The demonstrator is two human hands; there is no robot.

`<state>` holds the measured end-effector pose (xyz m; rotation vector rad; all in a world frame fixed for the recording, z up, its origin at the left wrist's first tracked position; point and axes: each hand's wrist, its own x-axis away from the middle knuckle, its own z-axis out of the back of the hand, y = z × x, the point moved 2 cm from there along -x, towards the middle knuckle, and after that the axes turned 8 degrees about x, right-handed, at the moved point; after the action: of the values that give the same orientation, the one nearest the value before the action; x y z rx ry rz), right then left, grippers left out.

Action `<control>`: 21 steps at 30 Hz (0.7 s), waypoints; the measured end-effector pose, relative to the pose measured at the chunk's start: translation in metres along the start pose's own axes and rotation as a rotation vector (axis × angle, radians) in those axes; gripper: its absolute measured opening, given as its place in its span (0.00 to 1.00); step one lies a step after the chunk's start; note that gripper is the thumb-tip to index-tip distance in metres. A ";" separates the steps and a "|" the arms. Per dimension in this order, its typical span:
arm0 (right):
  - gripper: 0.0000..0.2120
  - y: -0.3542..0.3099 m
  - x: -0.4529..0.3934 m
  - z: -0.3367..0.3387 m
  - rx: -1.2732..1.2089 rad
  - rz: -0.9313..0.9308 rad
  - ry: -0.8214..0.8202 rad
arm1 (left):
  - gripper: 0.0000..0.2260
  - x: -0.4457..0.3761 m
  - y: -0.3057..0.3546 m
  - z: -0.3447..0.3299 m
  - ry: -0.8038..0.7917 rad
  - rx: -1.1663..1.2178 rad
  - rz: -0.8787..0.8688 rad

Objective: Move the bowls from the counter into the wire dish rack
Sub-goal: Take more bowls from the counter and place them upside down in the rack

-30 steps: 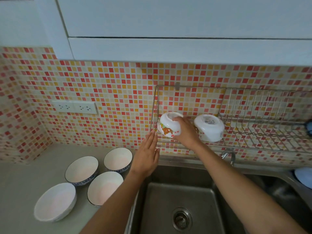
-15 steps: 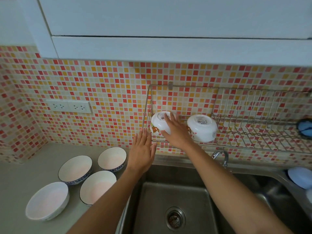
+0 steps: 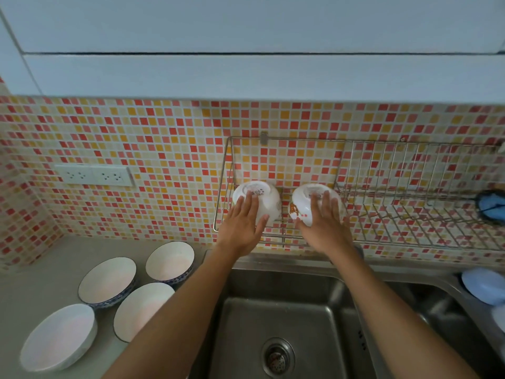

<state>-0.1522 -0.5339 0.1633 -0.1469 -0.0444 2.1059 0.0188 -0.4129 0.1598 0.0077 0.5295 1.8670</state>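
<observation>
On the upturned bases of the two bowls in the rack we can see small printed marks, too small and blurred to read; the double white wall socket (image 3: pixel 94 175) at the left of the frame carries no lettering we can make out.

Our left hand (image 3: pixel 244 223) lies flat with fingers spread on the left white bowl turned upside down (image 3: pixel 266 201), and our right hand (image 3: pixel 323 222) lies the same way on the right white upturned bowl with an orange-brown print on its side (image 3: pixel 300 206); neither hand is clamped, both rest open on the bowls. The two bowls sit side by side, just apart, at the left end of the wall-mounted steel wire dish rack (image 3: pixel 382 187) in the middle right of the frame. To the right of them the rack's floor is bare wire for most of its length, up to a dark-rimmed blue object (image 3: pixel 492 205) at the far right edge.

In the lower left of the frame four more bowls stand upright on the pale grey bench (image 3: pixel 32 269): three white bowls with blue-patterned outsides (image 3: pixel 108 280) close together, nearly touching, and one plain white bowl (image 3: pixel 58 336) nearest the lower left corner. The right bowls of the group stand close to the rim of the stainless steel sink (image 3: pixel 287 318), which fills the lower middle. A pale blue dish (image 3: pixel 482 285) sits at the sink's right edge.
</observation>
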 end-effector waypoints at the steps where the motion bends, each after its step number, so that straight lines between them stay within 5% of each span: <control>1: 0.38 0.001 -0.001 0.000 -0.006 0.004 -0.007 | 0.30 0.000 0.001 0.001 -0.008 -0.005 0.004; 5: 0.39 0.002 0.000 0.002 -0.028 0.001 0.023 | 0.30 0.003 0.004 0.005 -0.024 -0.021 0.015; 10: 0.37 -0.007 0.026 0.010 -0.199 0.069 0.456 | 0.32 0.041 -0.001 0.010 0.068 0.006 0.038; 14: 0.31 -0.044 0.061 -0.001 -0.484 0.132 0.603 | 0.31 0.096 -0.029 0.023 0.175 0.124 0.108; 18: 0.27 -0.134 0.110 -0.021 -0.608 0.448 0.572 | 0.30 0.156 -0.094 0.043 0.225 0.127 0.321; 21: 0.28 -0.209 0.143 -0.040 -0.621 0.645 0.320 | 0.30 0.196 -0.154 0.063 0.256 0.072 0.495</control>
<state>-0.0420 -0.3047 0.1306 -0.9759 -0.5193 2.6099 0.1020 -0.1745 0.1120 -0.0580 0.8279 2.3469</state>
